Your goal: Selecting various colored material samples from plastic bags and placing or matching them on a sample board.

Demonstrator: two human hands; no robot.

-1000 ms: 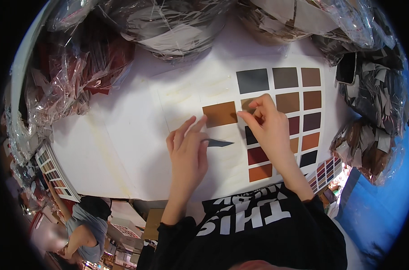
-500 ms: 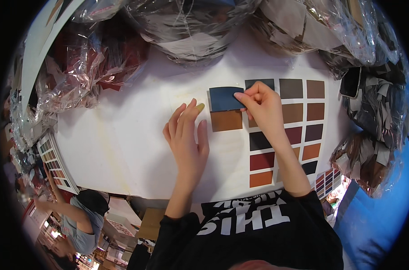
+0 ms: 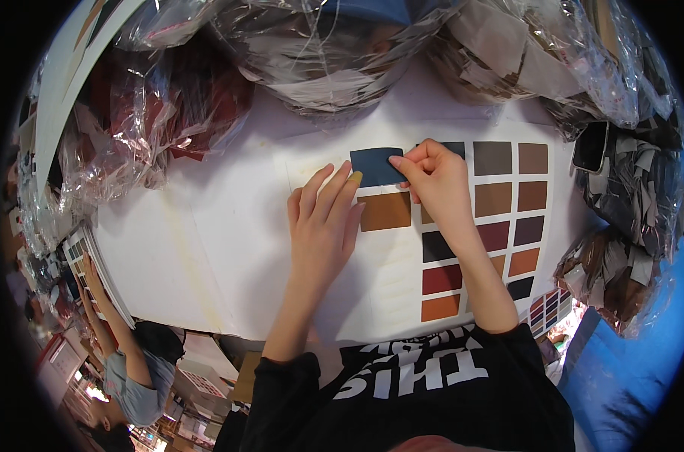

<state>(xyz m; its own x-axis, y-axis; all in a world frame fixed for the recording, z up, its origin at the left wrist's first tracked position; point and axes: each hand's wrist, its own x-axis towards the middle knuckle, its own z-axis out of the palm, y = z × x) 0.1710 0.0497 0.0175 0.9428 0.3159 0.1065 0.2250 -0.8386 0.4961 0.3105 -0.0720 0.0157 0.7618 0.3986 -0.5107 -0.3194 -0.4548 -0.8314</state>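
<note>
**Seating the dark blue swatch squarely at the head of its column**

Far left of the fingers: crinkled clear bags of offcuts [image 3: 123,143], well apart from the work; best left alone.

Left hand [image 3: 323,218]: flat on the white card [image 3: 229,241], fingers [image 3: 334,192] spread and holding nothing, tips just beside the left edge of the dark blue swatch [image 3: 376,166]. Good as an anchor for the card; a light press at that edge while the piece settles, no dragging.

Swatch itself: between the two hands, directly above the brown swatch [image 3: 386,212], apparently a little apart from it. Worth matching that gap and squaring the top edge with the neighbouring row.

Right hand [image 3: 436,181]: fingers [image 3: 406,167] pinching the swatch's right edge. Sensible to lower that side last, then smooth outward.

Right of the fingers: grid of brown, maroon and orange swatches [image 3: 511,200] as a guide; a dark phone [image 3: 589,148] beyond on the worktop.
</note>
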